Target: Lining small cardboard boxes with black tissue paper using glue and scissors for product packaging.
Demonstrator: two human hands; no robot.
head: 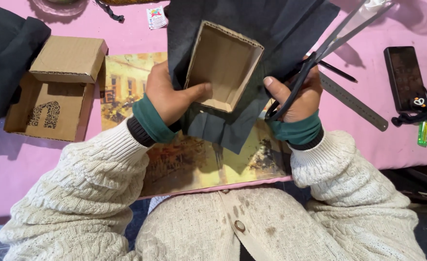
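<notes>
The open cardboard box is held up above the middle of the pink table, its mouth turned toward the camera and tilted a little to the left, so its long axis runs from near-left to far-right. It is plain brown corrugated board, rectangular, with raw cut edges and a bare inside. Dark grey fabric wraps its outer walls and spreads out behind it, with a pleated flap hanging below the near end.

The left hand grips the box at its near-left corner, the thumb pressed inside against the wall and the fingers behind the fabric. The right hand is closed round the handles of black scissors, whose blades are parted and point far and right; its thumb touches the fabric at the box's right side.

Beneath the hands lies a printed picture board. To the left sits a second cardboard box beside folded dark cloth. To the right lie a metal ruler, a pencil, a phone and a green lighter.
</notes>
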